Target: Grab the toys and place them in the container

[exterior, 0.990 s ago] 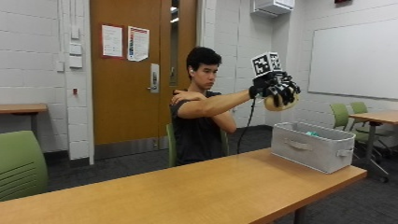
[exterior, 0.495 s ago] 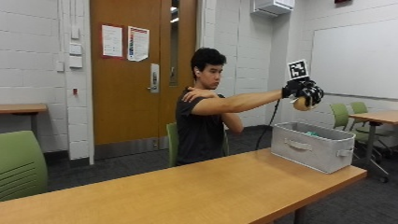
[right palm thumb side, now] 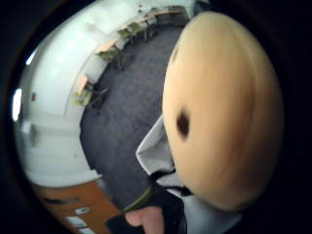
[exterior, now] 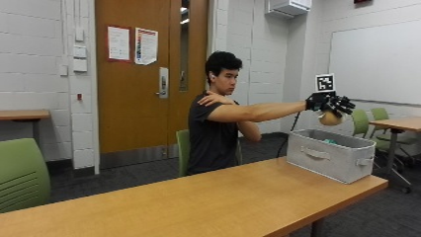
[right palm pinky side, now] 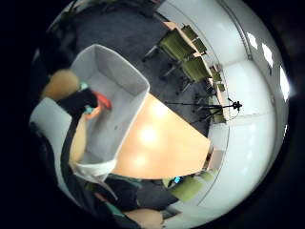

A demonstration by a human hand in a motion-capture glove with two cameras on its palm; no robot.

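Right at the palm, the thumb-side view is filled by a tan ball (right palm thumb side: 222,112) with a dark dimple, so it sits close against the glove. From outside, the right hand (exterior: 332,104) has its fingers curled over the top of that toy, grasping it, arm stretched full out above the far end of the grey bin (exterior: 332,154). The bin stands on the table (exterior: 217,197) near its end, and the little-finger view looks straight down into it, with something orange and teal (right palm pinky side: 97,106) already lying inside. To finish well, he should probably bring the hand lower and nearer the bin's middle before letting go, since a round toy dropped from height may bounce out or clip the rim. Against half a second ago, the arm has reached further out and the hand has dipped slightly, closer to the bin; his bare hand stays on his right shoulder.
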